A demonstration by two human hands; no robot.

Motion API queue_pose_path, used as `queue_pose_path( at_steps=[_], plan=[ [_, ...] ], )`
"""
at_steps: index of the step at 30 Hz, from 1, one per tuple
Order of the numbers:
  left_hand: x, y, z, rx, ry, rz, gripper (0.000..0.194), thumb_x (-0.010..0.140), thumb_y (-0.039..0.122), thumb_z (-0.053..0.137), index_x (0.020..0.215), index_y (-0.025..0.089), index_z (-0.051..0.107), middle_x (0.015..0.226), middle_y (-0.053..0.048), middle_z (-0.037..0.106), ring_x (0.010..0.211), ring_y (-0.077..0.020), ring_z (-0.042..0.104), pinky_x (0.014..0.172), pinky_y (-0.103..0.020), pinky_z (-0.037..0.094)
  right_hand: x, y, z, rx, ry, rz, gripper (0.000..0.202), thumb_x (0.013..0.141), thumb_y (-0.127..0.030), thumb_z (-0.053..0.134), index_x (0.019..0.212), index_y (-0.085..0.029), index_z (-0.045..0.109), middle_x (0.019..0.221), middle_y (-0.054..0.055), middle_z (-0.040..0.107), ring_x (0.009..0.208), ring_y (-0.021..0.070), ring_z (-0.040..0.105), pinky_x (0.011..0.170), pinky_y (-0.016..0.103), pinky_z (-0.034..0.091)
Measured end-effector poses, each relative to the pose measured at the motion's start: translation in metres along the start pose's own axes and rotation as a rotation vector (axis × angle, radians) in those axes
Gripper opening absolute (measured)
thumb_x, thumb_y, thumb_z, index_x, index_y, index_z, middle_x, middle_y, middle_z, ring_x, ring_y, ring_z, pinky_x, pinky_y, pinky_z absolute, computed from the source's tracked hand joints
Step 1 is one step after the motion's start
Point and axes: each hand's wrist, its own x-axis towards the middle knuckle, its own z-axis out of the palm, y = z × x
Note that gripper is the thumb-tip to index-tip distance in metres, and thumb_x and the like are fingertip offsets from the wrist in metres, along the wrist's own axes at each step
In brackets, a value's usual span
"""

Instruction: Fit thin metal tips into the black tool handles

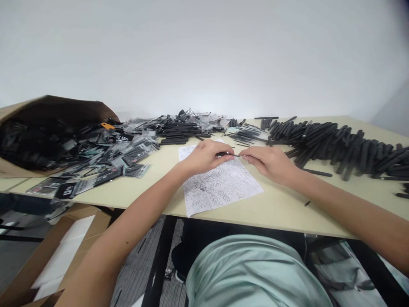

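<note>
Above a scribbled sheet of paper (217,187), my left hand (207,155) is closed around a black pen (226,153). A thin dark rod, which looks like a pen refill (237,155), runs from the pen toward the right. My right hand (270,162) pinches the far end of that rod between thumb and fingers. Whether the rod sits inside the pen barrel cannot be made out. Just beyond the hands lies a heap of thin refills (247,135).
At the left, an open cardboard box (19,170) lies tipped, spilling plastic packets (137,153). Black pens (322,140) are piled along the right. More black pens (175,132) lie at the back. A small black piece (307,204) rests near the table's (287,213) front edge.
</note>
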Motion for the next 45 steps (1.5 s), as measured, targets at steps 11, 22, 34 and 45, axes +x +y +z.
queue_pose_path(
  at_steps=[11, 22, 34, 45],
  plan=[
    [0.001, -0.002, -0.001, 0.064, 0.127, -0.039, 0.026, 0.101, 0.038, 0.052, 0.098, 0.022, 0.073, 0.094, -0.001, 0.077, 0.081, -0.0149, 0.068, 0.073, -0.026, 0.045, 0.002, -0.002, -0.007, -0.006, -0.048, 0.254, 0.034, 0.103, -0.037, 0.04, 0.124, -0.017, 0.059, 0.077, 0.005, 0.068, 0.072, 0.0233, 0.064, 0.067, 0.034, 0.044],
    [0.0, -0.007, -0.001, 0.087, 0.149, -0.069, 0.023, 0.101, 0.035, 0.051, 0.101, 0.023, 0.071, 0.095, -0.001, 0.076, 0.085, -0.0162, 0.069, 0.075, -0.027, 0.045, 0.001, 0.01, -0.002, -0.001, -0.035, 0.137, 0.027, 0.103, -0.024, 0.035, 0.116, -0.019, 0.058, 0.09, 0.006, 0.069, 0.082, 0.0224, 0.065, 0.075, 0.035, 0.046],
    [0.001, -0.002, -0.001, 0.071, 0.094, -0.067, 0.027, 0.102, 0.038, 0.049, 0.1, 0.023, 0.071, 0.093, -0.001, 0.076, 0.08, -0.0156, 0.067, 0.071, -0.027, 0.042, 0.003, 0.011, -0.003, -0.051, -0.034, 0.087, 0.027, 0.102, -0.025, 0.042, 0.121, -0.02, 0.06, 0.107, 0.01, 0.074, 0.092, 0.026, 0.069, 0.081, 0.039, 0.049],
    [0.001, 0.001, 0.011, 0.004, 0.003, -0.135, 0.037, 0.094, 0.055, 0.06, 0.088, 0.019, 0.064, 0.077, 0.0, 0.07, 0.068, -0.014, 0.059, 0.067, -0.027, 0.038, 0.0, -0.015, -0.002, -0.141, -0.167, 0.069, 0.027, 0.105, -0.042, 0.042, 0.116, -0.022, 0.056, 0.092, 0.006, 0.077, 0.07, 0.0231, 0.071, 0.059, 0.03, 0.042]
  ],
)
